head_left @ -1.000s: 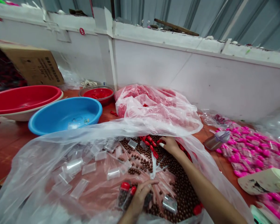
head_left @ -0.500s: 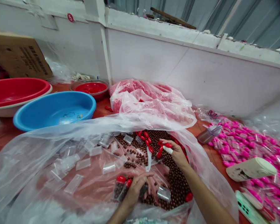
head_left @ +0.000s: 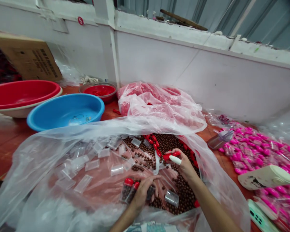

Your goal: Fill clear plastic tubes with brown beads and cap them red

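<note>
My left hand is closed around a clear container filled with dark beads, low in the view. Just left of it lie filled containers with red caps. My right hand pinches a red cap piece, with a white covering on one finger. Other red pieces lie beyond it on the brown beads. A white strip stands out between my hands. Empty clear containers are scattered over the plastic sheet on the left, and one lies by the beads.
A blue basin, a red basin and a cardboard box stand at the left. A pink-filled bag lies beyond the sheet. Pink items, a cream bottle and a phone are at the right.
My right hand now holds one red piece; a linked cluster of red pieces was at its fingers before. My left hand stays around the filled container. The whole view has shifted slightly.
</note>
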`<state>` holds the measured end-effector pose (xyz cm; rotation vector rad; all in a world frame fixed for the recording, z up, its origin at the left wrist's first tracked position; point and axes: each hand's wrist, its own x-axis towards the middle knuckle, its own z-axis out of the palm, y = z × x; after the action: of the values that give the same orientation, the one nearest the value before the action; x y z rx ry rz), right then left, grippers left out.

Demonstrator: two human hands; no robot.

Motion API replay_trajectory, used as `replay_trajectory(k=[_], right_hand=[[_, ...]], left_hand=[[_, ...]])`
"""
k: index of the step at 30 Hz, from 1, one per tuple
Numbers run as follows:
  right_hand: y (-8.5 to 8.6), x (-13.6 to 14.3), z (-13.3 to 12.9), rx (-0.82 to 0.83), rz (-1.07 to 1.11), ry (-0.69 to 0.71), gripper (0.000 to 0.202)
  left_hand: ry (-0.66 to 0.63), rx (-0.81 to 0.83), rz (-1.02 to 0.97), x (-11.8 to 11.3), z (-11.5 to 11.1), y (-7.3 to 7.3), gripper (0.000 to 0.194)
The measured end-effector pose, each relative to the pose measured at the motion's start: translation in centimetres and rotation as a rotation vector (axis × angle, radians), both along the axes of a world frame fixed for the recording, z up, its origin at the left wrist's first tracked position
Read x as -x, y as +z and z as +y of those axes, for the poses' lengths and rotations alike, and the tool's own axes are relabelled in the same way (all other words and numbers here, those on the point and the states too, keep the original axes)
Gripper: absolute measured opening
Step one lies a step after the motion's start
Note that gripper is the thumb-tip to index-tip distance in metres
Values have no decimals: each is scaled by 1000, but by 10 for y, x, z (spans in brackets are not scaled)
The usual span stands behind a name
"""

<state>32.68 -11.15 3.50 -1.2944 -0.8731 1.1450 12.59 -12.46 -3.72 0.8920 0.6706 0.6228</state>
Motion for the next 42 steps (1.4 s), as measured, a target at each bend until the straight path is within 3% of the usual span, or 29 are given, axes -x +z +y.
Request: replay_trajectory(k=[4, 8, 11, 15, 17, 23, 28, 37, 42], right_hand=[[-16, -7, -14, 68, -112, -55, 37], [-31, -18, -39, 146, -262, -54, 27], [-37, -23, -59, 183, -417, -1, 20], [-41, -23, -78, 112, -730, 183, 29], [-41, -17, -83, 62, -808, 191, 36], [-28, 19, -80, -91, -544, 191, 36], [-26, 43, -79, -107, -475, 224, 32], [-29, 46, -86, -209, -608, 244, 37], [-24, 45, -85, -153, -446, 157, 28]], left_hand=[[25, 82, -70, 0, 0, 1, 58], [42, 159, -158, -1, 1, 5, 60], [71, 192, -205, -3, 2, 8, 58], [109, 212, -224, -4, 2, 10, 54], [103, 209, -209, -5, 1, 11, 53], [27, 98, -119, -10, -2, 17, 54], [-9, 19, -18, -11, -9, 19, 57], [-30, -65, 123, -7, -11, 30, 59], [-57, -76, 156, -9, -12, 29, 60]])
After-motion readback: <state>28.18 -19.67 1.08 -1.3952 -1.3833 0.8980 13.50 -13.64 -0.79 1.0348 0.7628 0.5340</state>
